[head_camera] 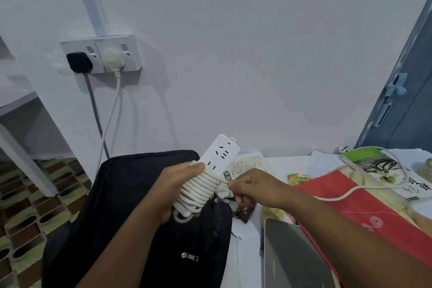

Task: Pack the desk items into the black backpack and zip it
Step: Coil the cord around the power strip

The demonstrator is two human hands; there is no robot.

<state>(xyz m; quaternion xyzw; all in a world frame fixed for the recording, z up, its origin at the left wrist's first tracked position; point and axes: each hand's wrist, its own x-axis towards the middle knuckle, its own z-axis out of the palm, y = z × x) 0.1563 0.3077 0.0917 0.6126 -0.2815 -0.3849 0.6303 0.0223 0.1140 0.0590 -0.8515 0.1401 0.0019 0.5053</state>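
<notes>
Gripping the white power strip [216,161] around its lower half, the left hand [173,190] had its fingers curled shut over the coils of white cord [201,190] wound round the strip's body, thumb pressed along the top of the windings. The strip tilted up toward one o'clock, its socket face showing, and it hung in the air above the black backpack [131,213]. At three o'clock from the coils, the right hand [253,188] pinched the cord's free run between thumb and closed fingers, touching the edge of the windings. From that hand the loose cord trailed off toward three o'clock across a red envelope [364,206] and curved up to its plug end [344,148] near the wall at two o'clock.

The backpack lay at six to seven o'clock beneath the left forearm, a silver zip pull [189,257] visible on its front panel; whether its main opening was unzipped could not be told. A grey laptop [294,257] sat at five o'clock under the right forearm, just beside the red envelope. Printed packets and papers [383,166] crowded the desk at three o'clock. On the wall at ten o'clock a double socket [100,54] carried a black plug [79,62] and a white plug [113,59].
</notes>
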